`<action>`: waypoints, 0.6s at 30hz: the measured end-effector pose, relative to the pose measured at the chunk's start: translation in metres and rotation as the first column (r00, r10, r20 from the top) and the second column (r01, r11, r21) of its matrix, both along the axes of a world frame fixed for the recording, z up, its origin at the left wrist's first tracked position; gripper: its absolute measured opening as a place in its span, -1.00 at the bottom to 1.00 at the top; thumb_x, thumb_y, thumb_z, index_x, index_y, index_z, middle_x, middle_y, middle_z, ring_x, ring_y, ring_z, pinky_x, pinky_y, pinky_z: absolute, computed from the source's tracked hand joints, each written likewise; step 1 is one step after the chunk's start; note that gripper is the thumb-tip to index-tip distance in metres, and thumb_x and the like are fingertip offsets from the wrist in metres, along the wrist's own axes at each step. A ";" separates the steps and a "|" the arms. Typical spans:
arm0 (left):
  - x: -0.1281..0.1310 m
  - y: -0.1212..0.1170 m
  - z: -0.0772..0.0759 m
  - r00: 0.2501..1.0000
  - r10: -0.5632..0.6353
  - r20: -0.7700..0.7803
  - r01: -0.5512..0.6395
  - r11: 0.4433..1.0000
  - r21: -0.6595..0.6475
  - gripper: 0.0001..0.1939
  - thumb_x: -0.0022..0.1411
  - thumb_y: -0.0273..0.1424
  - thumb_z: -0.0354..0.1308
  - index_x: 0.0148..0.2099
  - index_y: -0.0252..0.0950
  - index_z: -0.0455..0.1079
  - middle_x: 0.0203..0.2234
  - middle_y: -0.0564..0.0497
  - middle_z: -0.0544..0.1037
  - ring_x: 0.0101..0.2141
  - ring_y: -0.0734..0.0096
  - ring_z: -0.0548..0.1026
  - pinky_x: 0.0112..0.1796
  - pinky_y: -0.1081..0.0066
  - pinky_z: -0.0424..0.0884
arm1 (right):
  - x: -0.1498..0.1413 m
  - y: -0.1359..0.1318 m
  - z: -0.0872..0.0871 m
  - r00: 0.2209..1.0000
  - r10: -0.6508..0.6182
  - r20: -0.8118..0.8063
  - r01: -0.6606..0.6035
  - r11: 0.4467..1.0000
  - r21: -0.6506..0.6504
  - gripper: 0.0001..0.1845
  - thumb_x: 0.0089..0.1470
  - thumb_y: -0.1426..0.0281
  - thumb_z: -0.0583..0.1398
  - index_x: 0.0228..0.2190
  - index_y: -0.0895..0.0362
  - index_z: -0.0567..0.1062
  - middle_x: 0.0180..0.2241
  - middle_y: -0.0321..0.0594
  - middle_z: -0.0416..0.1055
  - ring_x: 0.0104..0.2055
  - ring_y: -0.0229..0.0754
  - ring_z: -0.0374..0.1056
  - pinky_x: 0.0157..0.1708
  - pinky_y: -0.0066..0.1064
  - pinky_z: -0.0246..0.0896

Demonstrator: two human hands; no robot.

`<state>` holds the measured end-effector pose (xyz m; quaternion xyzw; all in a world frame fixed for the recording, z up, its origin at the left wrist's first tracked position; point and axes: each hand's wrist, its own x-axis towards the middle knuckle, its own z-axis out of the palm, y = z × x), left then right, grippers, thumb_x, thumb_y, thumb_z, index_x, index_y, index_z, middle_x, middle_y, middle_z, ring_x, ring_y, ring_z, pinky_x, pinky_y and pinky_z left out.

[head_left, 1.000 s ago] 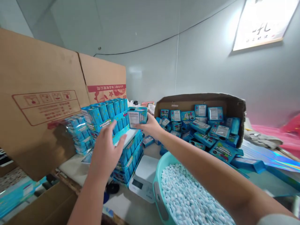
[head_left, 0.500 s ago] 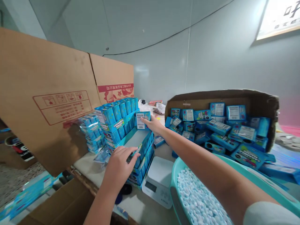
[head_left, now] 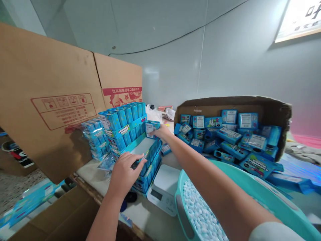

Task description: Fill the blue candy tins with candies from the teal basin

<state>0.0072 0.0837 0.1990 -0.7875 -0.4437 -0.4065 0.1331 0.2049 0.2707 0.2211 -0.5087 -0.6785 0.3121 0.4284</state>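
Observation:
My right hand (head_left: 160,131) holds a small blue candy box (head_left: 151,126) upright at the far end of an open display tray (head_left: 146,146). That tray shows a bare pale bottom and tops a stack of trays filled with blue boxes. At the tray's near end, my left hand (head_left: 127,169) has its thumb and fingers closed around the edge; part of the grip is hidden. Just left stands another stack of filled trays (head_left: 122,130), lettered "Caramelo Macizo". A white digital scale (head_left: 164,190) sits to the right of the tray stack.
A teal basin (head_left: 253,182) of small pale-blue candies stands at the right. Behind it, a carton (head_left: 225,101) on its side holds many loose blue boxes. A large cardboard box (head_left: 57,87) rises at left, beside plastic-wrapped packs (head_left: 95,137). An open carton (head_left: 62,214) lies below the table edge.
The candy box in my right hand has tipped slightly and come a little lower at the tray's far end. My left hand keeps its place at the near end. The view has shifted slightly.

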 end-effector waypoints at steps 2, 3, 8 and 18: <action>0.001 -0.002 -0.002 1.000 0.001 -0.012 0.000 1.000 0.026 -0.87 0.33 -0.27 0.22 -0.16 -0.18 0.53 -0.24 0.03 0.67 -0.21 0.26 0.61 0.09 0.11 0.40 | 0.002 -0.008 0.001 0.999 -0.014 0.040 0.015 1.000 -0.027 -0.49 -0.16 0.21 0.48 -0.17 0.18 0.58 -0.22 -0.13 0.60 -0.17 -0.01 0.52 -0.13 -0.21 0.45; 0.002 -0.004 -0.004 1.000 0.013 -0.017 -0.012 0.998 0.058 -0.87 0.33 -0.28 0.21 -0.14 -0.18 0.53 -0.22 -0.01 0.66 -0.18 0.24 0.60 0.12 0.09 0.40 | 0.006 -0.014 0.001 0.998 -0.020 0.056 0.022 0.999 -0.030 -0.47 -0.08 0.18 0.45 -0.10 0.17 0.57 -0.19 -0.15 0.60 -0.17 -0.05 0.52 -0.16 -0.28 0.45; 0.032 -0.028 -0.018 0.996 -0.004 0.093 -0.036 0.903 0.428 -0.66 0.17 -0.50 0.31 0.01 -0.23 0.47 -0.08 -0.15 0.58 -0.06 0.14 0.56 0.09 0.07 0.43 | 0.076 -0.076 0.002 0.978 -0.080 0.190 0.076 0.997 0.026 -0.58 0.37 0.20 0.05 0.11 0.14 0.45 0.04 -0.12 0.51 -0.01 -0.11 0.46 -0.07 -0.37 0.36; 0.222 0.097 -0.030 0.952 -0.281 -0.121 0.178 0.831 -0.527 -0.71 0.28 -0.45 0.12 0.03 -0.27 0.49 -0.11 -0.12 0.61 -0.09 0.19 0.56 -0.04 0.25 0.47 | 0.212 -0.316 -0.090 0.731 0.336 0.594 -0.208 0.939 -0.276 -0.07 0.01 -0.17 0.28 0.29 -0.01 0.32 0.30 0.10 0.23 0.29 0.34 0.19 0.25 0.17 0.04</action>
